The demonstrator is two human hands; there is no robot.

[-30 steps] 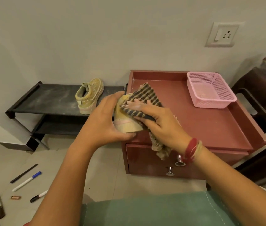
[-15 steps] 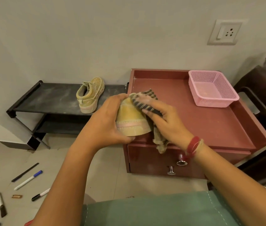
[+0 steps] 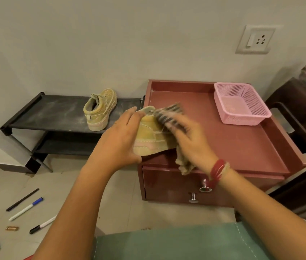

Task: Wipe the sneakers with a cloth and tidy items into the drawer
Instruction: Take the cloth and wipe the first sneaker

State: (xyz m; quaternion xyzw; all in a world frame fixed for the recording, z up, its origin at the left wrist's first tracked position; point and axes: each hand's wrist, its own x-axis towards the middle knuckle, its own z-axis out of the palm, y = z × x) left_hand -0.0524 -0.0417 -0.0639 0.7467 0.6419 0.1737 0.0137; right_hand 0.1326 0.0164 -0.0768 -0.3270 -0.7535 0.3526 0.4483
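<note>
Left hand [image 3: 118, 145] and right hand [image 3: 191, 147] wipe one yellow canvas sneaker [image 3: 148, 141] over a maroon wooden drawer cabinet [image 3: 233, 147].
The left grasps its heel; the right, blurred, clutches one checked cloth [image 3: 168, 114]. A second yellow sneaker [image 3: 100, 109] stands on a black rack [image 3: 54, 115]; one pink mesh basket [image 3: 242, 121]; three pens [image 3: 26, 209] on the floor.

Indoor light soft, warm, medium-bright; source off-frame. Wall [image 3: 92, 44] evenly lit. Soft shadows under shoe rack [image 3: 54, 117] and on wall at right edge; dark furniture [image 3: 302, 113] there underexposed. Glare limited to small highlights on drawer knobs [image 3: 205, 187]. Heavy motion blur on right hand [image 3: 189, 141] and cloth [image 3: 169, 117], stripes smeared; left hand [image 3: 118, 143] and sneaker [image 3: 148, 141] sharp. Wide-angle bowing at edges: socket plate [image 3: 255, 39] skewed, worktop [image 3: 223, 147] sides splay outward.
</note>
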